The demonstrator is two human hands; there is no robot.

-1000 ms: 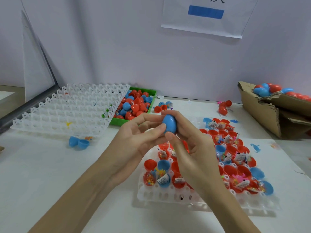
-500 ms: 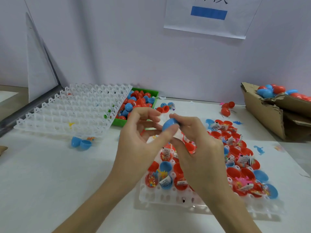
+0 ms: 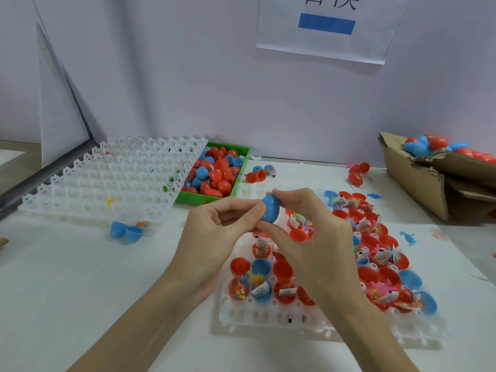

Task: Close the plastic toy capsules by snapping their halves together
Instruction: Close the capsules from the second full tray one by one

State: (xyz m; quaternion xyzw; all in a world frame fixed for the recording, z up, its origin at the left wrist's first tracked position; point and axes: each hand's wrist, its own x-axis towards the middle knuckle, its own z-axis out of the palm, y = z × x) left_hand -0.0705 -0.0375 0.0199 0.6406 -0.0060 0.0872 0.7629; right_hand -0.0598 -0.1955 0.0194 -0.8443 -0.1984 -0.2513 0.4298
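Both hands hold one blue capsule (image 3: 271, 209) above the filled tray (image 3: 268, 319): left hand (image 3: 214, 232) pinches it from 9 o'clock, right hand (image 3: 303, 232) has finger and thumb clamped on it top and bottom. No seam gap visible, so the snap looks done or nearly done; judged next move: a firm squeeze to confirm, then set it aside and take an open pair. Count: 2 trays, empty tray (image 3: 107, 178) at 10 o'clock; 1 green bin (image 3: 204, 198); 1 carton (image 3: 418, 181) at 2 o'clock; tray capsules too many to count.
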